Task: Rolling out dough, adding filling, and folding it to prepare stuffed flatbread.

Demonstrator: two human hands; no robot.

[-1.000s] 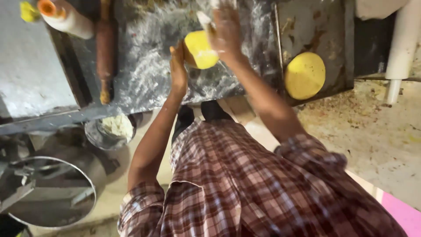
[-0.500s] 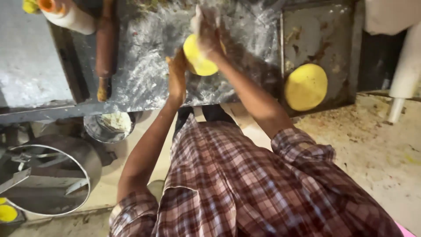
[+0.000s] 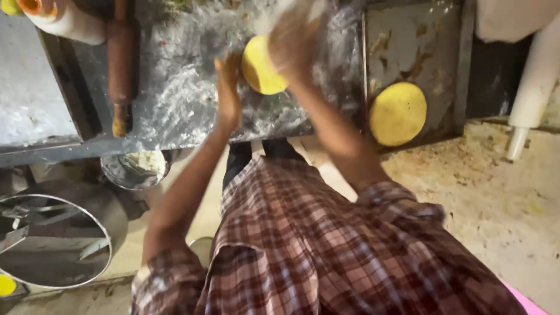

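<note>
Head view: right hand (image 3: 291, 44) blurred, partly covering yellow dough disc (image 3: 259, 73).

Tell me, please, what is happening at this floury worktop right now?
A person in a checked shirt stands at a flour-dusted metal worktop, holding a round of yellow dough between both hands: the left hand at its edge, the right hand, blurred, over its other side. A flattened yellow disc lies on the dark tray to the right. A wooden rolling pin rests untouched on the left.
</note>
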